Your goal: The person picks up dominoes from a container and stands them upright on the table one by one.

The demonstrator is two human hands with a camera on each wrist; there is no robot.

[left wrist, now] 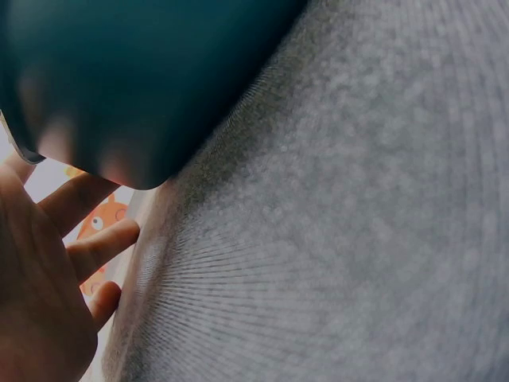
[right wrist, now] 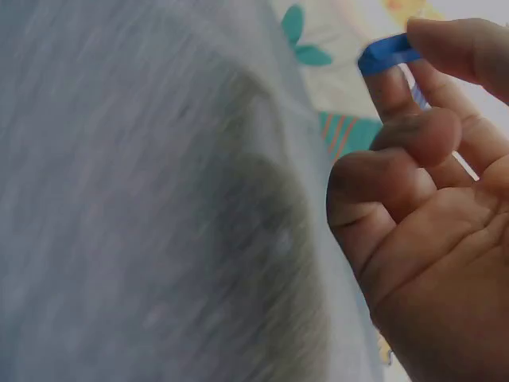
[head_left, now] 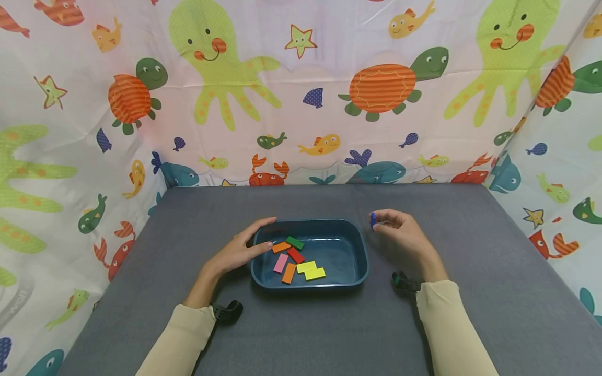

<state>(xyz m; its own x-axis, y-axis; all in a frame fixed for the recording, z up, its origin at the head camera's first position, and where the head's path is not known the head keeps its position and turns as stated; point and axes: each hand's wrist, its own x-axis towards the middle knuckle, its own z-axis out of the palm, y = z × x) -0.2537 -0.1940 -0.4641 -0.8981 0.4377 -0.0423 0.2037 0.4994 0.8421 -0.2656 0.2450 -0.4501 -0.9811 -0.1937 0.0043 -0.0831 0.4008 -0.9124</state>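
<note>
A dark teal tray (head_left: 345,261) sits on the grey table. In it lie several small rectangular blocks: a green block (head_left: 295,243), a red block (head_left: 296,255), a pink block (head_left: 280,263), two orange ones and two overlapping yellow ones. My left hand (head_left: 235,251) rests at the tray's back left corner, its thumb over the rim and its other fingers spread fairly straight outside. To the right of the tray, my right hand (head_left: 406,232) pinches a blue block (right wrist: 390,52) between thumb and fingertip, above the table. The left wrist view shows the tray's outer wall (left wrist: 135,95) beside the fingers.
Dark bands with a small black device, the left device (head_left: 228,312) and the right device (head_left: 405,282), are on both wrists. A curtain (head_left: 301,104) printed with sea animals stands behind the grey table (head_left: 301,334) and along both sides.
</note>
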